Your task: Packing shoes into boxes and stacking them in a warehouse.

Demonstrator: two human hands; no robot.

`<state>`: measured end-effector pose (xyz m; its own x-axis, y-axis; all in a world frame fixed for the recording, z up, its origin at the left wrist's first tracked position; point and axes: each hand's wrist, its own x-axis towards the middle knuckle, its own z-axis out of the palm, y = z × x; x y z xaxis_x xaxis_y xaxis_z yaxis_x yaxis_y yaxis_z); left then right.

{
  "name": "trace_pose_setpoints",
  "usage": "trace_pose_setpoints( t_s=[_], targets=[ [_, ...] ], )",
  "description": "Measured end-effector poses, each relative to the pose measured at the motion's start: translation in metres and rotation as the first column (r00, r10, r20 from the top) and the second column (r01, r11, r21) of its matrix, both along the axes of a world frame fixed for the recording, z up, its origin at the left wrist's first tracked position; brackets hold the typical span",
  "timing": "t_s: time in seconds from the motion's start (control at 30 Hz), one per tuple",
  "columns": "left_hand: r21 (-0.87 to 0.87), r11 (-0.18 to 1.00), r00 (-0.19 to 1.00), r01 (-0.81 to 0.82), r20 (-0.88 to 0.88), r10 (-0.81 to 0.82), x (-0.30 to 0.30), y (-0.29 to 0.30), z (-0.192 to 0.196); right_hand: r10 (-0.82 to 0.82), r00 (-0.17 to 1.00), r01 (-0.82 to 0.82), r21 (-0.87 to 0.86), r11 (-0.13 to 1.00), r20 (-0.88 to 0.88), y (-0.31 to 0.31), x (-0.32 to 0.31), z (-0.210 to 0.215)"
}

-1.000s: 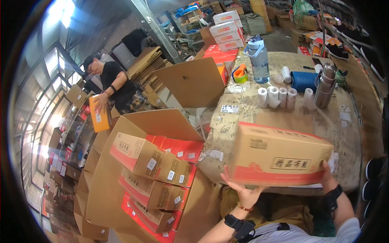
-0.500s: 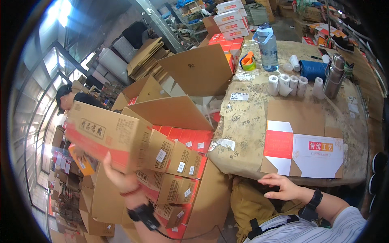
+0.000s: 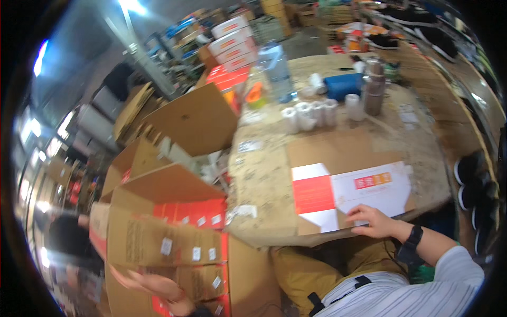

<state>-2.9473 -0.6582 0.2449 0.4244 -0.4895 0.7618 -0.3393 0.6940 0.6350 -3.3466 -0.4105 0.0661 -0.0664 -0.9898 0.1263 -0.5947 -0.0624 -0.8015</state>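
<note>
My left hand (image 3: 150,285) is low on the left, fingers stretched out and slightly blurred, holding nothing. It is in front of tan-and-red shoe boxes (image 3: 179,245) stacked inside a large open carton (image 3: 253,274). At the left end of their row is a tan box (image 3: 132,238) with printed marks, above my left fingers. My right hand (image 3: 372,221) is at the table's near edge, over the lower edge of a flat, unfolded red-and-white box blank (image 3: 351,185). Its fingers are loosely bent and apart, with nothing seen in them.
The paper-covered table (image 3: 264,179) bears white rolls (image 3: 311,116), a water bottle (image 3: 277,74), a metal flask (image 3: 374,87), a blue roll (image 3: 342,86) and tape (image 3: 255,95). Raised carton flaps (image 3: 193,113) stand left. Dark shoes (image 3: 467,169) line the right. Another person (image 3: 71,238) is far left.
My left hand has let go of the tan-and-red box and moved lower. The view has swung, shifting the table leftward. My right hand is now over the box blank's edge.
</note>
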Motion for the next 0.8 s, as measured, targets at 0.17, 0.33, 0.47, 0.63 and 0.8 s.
trace_pose_setpoints(
  t_s=[0.17, 0.33, 0.47, 0.63, 0.8],
  targets=[
    [0.596, 0.715, 0.544, 0.365, 0.487, -0.683, -0.090, 0.058, -0.167, -0.475, 0.860, 0.472, -0.066, 0.879, -0.186, 0.045, -0.065, -0.015],
    [0.812, 0.500, 0.371, 0.302, 0.383, -0.846, -0.185, 0.086, -0.231, -0.729, 0.485, 0.823, -0.029, 0.567, -0.484, 0.081, -0.081, -0.036],
    [0.816, 0.376, 0.386, 0.438, 0.207, -0.899, -0.200, 0.085, -0.238, -0.572, 0.666, 0.685, 0.088, 0.723, -0.480, 0.098, -0.080, -0.030],
    [0.745, 0.122, 0.376, 0.656, -0.181, -0.909, -0.190, 0.087, -0.200, -0.558, 0.766, 0.571, -0.061, 0.819, -0.319, 0.123, -0.103, -0.050],
    [0.840, 0.240, 0.391, 0.487, 0.035, -0.920, -0.185, 0.080, -0.228, -0.614, 0.756, 0.606, -0.111, 0.788, -0.228, 0.117, -0.096, -0.057]
  ],
)
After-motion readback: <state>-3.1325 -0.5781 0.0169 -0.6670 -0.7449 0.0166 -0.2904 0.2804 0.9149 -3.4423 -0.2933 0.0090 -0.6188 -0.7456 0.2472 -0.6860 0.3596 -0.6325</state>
